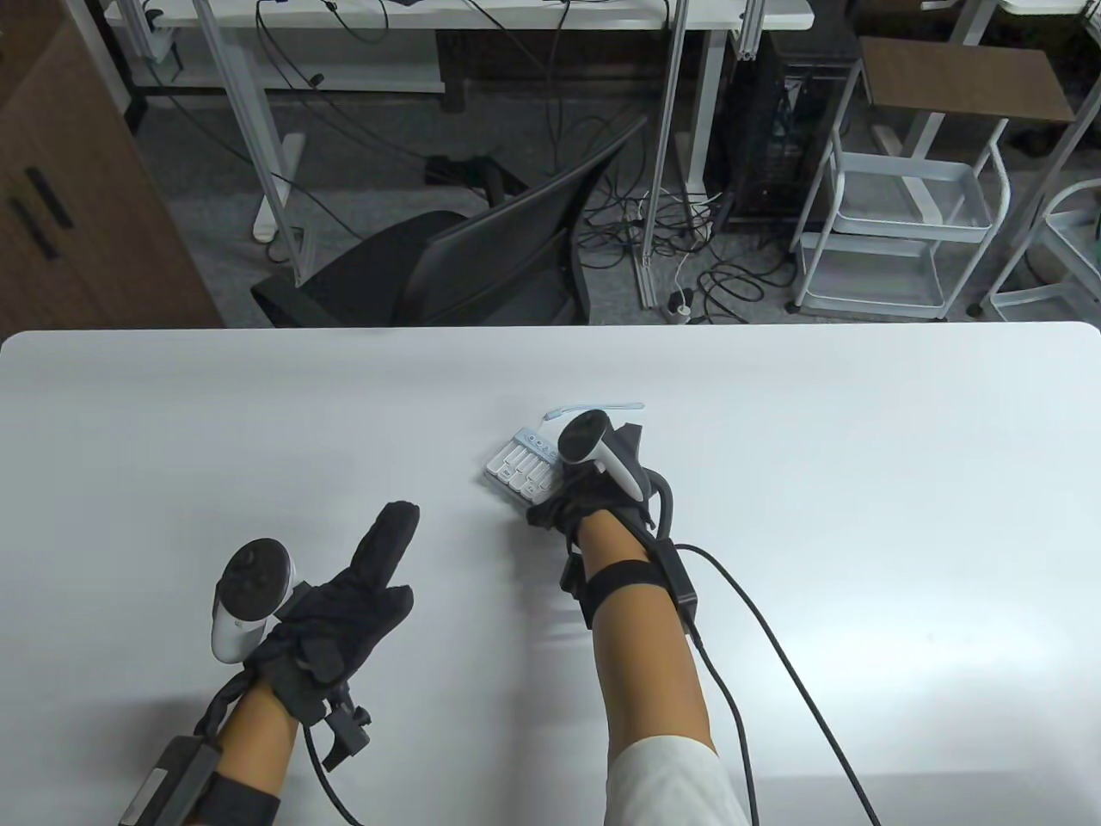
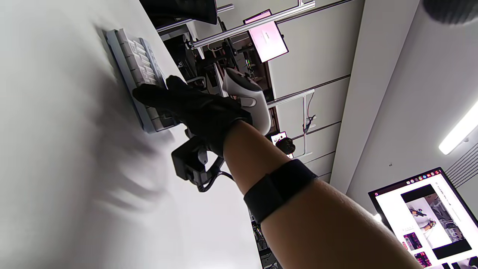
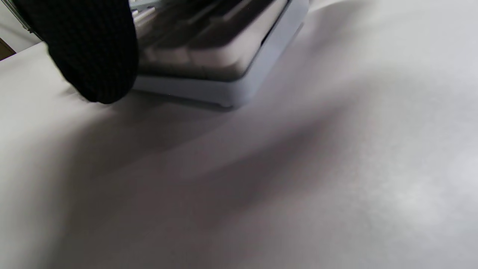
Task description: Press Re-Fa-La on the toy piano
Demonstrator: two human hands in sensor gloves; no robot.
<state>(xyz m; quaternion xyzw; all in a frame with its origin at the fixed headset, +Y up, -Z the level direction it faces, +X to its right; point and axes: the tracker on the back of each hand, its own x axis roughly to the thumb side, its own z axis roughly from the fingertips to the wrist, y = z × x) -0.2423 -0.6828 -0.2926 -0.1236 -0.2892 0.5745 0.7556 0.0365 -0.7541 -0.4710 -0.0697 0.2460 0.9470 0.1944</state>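
A small light-blue toy piano (image 1: 519, 465) with white keys lies near the middle of the white table (image 1: 860, 482). My right hand (image 1: 587, 497) covers the piano's right end. The tracker hides the fingers in the table view. In the left wrist view the right hand (image 2: 164, 96) reaches over the piano (image 2: 131, 56) with its fingers stretched out and resting on the keys. In the right wrist view a gloved fingertip (image 3: 93, 48) touches down beside the piano's near corner (image 3: 239, 74). My left hand (image 1: 370, 576) lies flat on the table to the left, fingers extended, holding nothing.
A thin light-blue strap (image 1: 598, 406) trails from the piano's far side. A black cable (image 1: 774, 654) runs from my right wrist over the table towards the front edge. A black office chair (image 1: 464, 267) stands beyond the table's far edge.
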